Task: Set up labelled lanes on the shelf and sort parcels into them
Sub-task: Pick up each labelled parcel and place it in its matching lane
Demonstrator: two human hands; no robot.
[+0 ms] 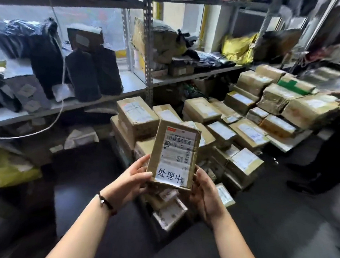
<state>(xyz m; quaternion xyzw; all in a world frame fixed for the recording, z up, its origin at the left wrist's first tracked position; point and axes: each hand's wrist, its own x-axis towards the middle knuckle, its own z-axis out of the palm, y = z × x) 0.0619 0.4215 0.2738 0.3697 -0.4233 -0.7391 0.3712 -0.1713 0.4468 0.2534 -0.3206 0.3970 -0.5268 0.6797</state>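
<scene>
Cardboard parcel [175, 153], one; held in mid-air before the stacked cardboard boxes [245, 132], to the right of the metal shelf [133, 80]; long axis ran near vertical, top end leaning slightly right; labelled face turned to the camera, handwritten strip "处理中" at the bottom end. Left hand [133, 178] gripped the lower left edge, thumb on the face; right hand [202, 193] clasped the lower right edge.

Parcel depot; metal shelves [135, 81], stacked parcels [251, 132]
</scene>
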